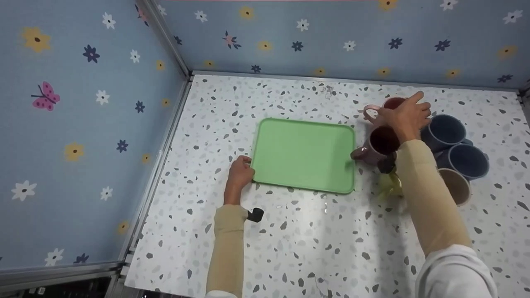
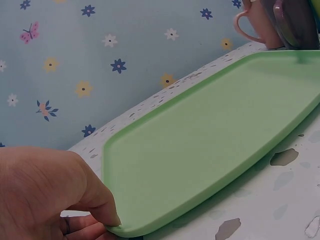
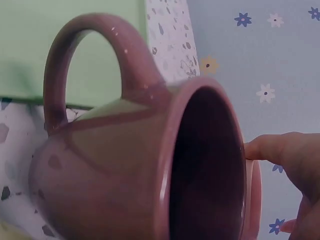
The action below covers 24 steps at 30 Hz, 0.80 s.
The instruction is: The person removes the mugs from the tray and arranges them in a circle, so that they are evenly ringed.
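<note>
At the left side of a green tray (image 1: 304, 155), my left hand (image 1: 241, 171) pinches the near-left corner, thumb on the rim and fingers beneath it in the left wrist view. My right hand (image 1: 405, 116) reaches over a pink mug (image 1: 371, 112) at the back, partly covering it. In the right wrist view its thumb (image 3: 267, 148) is at that mug's rim, while the other fingers stand spread away from it. Just nearer sits a dark mauve mug (image 3: 105, 170), its handle pointing toward the tray and overlapping the tray's right edge in the head view.
Right of my right forearm stand two blue mugs (image 1: 468, 161) and a beige-rimmed mug (image 1: 455, 186). Something yellow-green (image 1: 390, 185) shows partly under the forearm. Flowered blue panels (image 1: 302, 45) wall the speckled table (image 1: 298, 231) at the back and left.
</note>
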{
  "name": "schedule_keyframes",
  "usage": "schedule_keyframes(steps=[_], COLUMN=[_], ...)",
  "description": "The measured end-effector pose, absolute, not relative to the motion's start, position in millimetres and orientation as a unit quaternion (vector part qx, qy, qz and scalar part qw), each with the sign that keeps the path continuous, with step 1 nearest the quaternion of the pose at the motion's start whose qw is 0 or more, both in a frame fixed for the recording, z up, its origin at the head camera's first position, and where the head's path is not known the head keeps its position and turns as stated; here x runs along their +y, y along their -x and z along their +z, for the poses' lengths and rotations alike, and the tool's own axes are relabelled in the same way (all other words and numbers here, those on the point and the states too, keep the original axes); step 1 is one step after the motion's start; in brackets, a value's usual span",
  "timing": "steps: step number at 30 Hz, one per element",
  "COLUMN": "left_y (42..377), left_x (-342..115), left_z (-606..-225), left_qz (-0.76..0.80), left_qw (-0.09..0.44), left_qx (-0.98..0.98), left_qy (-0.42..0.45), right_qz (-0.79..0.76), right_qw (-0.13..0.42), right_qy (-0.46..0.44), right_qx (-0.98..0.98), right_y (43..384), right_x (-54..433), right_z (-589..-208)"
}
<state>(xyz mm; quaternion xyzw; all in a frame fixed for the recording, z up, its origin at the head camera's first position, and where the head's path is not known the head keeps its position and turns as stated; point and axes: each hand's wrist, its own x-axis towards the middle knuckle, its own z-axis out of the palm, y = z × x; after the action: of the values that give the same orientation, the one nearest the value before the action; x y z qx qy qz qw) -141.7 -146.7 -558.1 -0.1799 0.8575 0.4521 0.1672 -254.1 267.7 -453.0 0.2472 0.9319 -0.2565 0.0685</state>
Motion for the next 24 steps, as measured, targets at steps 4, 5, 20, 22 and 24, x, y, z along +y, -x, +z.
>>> schedule_keyframes(steps=[4,5,20,22,24], left_y=[142.1,142.0,142.2,142.3,142.7], left_x=[-146.9,-147.1,-146.0,-145.9,-146.0], left_z=[-558.1,-558.1,-558.6,-559.1,-559.6], left_qz=[0.454,0.455,0.456,0.455,0.454], left_qw=[0.166,0.167,0.175,0.176,0.174], left_qx=[0.857,0.857,0.855,0.855,0.856], left_qy=[0.176,0.175,0.177,0.177,0.177], right_qz=[-0.225,-0.22,-0.171,-0.168,-0.164], right_qw=[0.075,0.075,0.072,0.069,0.071], right_qy=[-0.239,-0.237,-0.226,-0.224,-0.222], right_qx=[0.942,0.943,0.956,0.958,0.958], right_y=[253.3,253.0,244.9,243.4,242.3], right_x=[270.8,271.3,278.5,278.6,279.3], right_z=[-452.0,-452.3,-451.6,-451.5,-450.6])
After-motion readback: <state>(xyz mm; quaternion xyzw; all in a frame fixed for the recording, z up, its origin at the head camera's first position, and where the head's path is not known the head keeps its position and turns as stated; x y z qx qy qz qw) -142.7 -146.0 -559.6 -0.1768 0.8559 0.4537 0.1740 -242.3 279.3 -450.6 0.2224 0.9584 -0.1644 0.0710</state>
